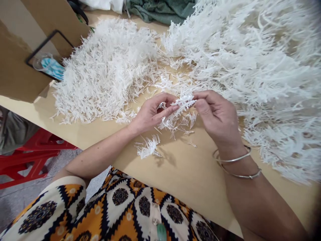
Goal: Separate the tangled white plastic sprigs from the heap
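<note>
Between my two hands, over the middle of the table, is a small white branched piece (185, 101). My left hand (152, 112) pinches its left end between thumb and finger. The thumb and forefinger of my right hand (218, 117) close on its right end. Loose white bits (175, 124) lie just below my fingers. A small separate white tuft (148, 147) rests nearer the table's front edge. Behind my left hand sits a dense heap of short white pieces (107, 67). A larger heap of long feathery white strands (250, 67) spreads behind and beyond my right hand.
A cardboard box (22, 50) stands at the left back of the tan table (198, 170), beside a black wire frame (37, 50) and a blue-and-white item (52, 68). Dark green cloth (160, 10) lies at the back. Red stools (32, 154) stand on the floor at left.
</note>
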Demonstrator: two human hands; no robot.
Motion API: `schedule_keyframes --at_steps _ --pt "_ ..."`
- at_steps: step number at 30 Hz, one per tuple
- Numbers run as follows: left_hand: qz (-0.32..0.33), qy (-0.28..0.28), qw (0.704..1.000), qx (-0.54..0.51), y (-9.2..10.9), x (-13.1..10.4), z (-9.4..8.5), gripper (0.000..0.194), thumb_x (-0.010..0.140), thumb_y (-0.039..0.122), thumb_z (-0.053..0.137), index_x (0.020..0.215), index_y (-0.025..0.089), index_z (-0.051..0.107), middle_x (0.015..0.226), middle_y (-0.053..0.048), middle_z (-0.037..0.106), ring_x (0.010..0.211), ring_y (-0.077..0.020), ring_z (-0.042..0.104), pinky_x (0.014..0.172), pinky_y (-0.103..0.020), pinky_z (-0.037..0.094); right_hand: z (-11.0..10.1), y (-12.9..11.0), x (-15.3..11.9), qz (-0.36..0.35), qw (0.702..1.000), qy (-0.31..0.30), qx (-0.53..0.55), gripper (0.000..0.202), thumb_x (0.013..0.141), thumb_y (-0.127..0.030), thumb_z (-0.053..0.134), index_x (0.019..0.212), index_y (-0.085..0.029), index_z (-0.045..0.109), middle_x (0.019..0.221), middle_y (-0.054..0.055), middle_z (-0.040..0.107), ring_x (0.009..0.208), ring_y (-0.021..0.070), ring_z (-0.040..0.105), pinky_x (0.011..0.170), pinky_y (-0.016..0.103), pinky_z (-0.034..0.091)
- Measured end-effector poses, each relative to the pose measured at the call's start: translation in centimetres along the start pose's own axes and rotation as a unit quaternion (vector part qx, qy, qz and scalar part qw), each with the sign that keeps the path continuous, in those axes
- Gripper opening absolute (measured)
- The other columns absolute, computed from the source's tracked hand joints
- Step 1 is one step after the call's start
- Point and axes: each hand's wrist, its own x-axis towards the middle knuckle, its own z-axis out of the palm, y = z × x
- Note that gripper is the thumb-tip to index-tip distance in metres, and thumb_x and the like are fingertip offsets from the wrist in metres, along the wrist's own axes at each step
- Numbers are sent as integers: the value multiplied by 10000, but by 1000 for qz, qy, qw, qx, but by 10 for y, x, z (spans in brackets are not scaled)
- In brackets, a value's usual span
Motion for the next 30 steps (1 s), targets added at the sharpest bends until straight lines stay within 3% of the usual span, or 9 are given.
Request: schedule_keyframes --at_steps 3,5,8,11,15,21,25,28,30 --pt "-17 34 999 9 -1 0 1 400 910 500 786 1097 197 603 936 -10 677 767 -76 604 643 -196 470 4 1 -1 12 999 -7 34 129 943 -375 730 957 -274 650 841 -11 638 743 164 592 709 351 508" --pt "-38 51 998 7 -2 1 2 454 853 519 841 1042 201 578 858 21 652 685 -60 568 612 -195 458 8 2 -2 30 998 6 53 136 931 -348 729 925 -281 610 784 -24 600 680 154 550 647 336 480" --pt "-54 26 998 -3 -2 1 2 424 860 560 819 917 186 627 766 36 640 579 -42 480 535 -201 388 12 3 -3 49 996 6 78 114 941 -329 700 932 -294 592 758 -27 593 645 155 540 596 327 465" --pt "-19 12 1000 17 0 1 2 360 943 538 736 930 178 726 823 -1 724 662 -65 571 600 -212 442 14 3 -4 46 996 -13 75 64 964 -320 670 963 -302 609 836 -4 643 722 179 614 649 353 527" --pt "38 45 997 57 0 1 0 283 991 447 702 970 177 782 932 -35 803 800 -89 677 723 -223 511 13 3 -4 41 997 -42 57 48 967 -317 674 999 -304 641 915 15 677 811 202 662 746 392 585" --pt "100 61 981 157 -1 0 -2 238 1009 390 691 1063 202 827 893 -43 819 766 -104 701 722 -242 530 6 -5 -3 57 995 -35 70 189 974 -390 701 1141 -309 667 1091 47 731 995 222 717 879 407 618" --pt "147 48 971 180 1 -1 -2 220 1024 334 673 1088 189 825 842 -34 802 713 -88 687 675 -225 513 5 -3 -3 63 996 -34 56 150 1001 -375 672 1132 -313 710 1031 40 738 943 218 717 830 400 615" --pt "149 50 971 179 3 -1 -1 197 1019 313 680 1063 172 811 869 -38 805 738 -84 696 685 -215 518 6 2 -4 60 995 -46 63 136 965 -338 719 1099 -315 712 999 27 732 904 209 707 824 393 617" --pt "138 47 975 170 4 -2 -1 191 1021 309 676 1030 160 795 891 -42 809 767 -84 706 698 -210 522 6 1 -4 57 993 -50 86 240 943 -290 733 1177 -330 695 1094 25 739 981 210 713 891 399 617"
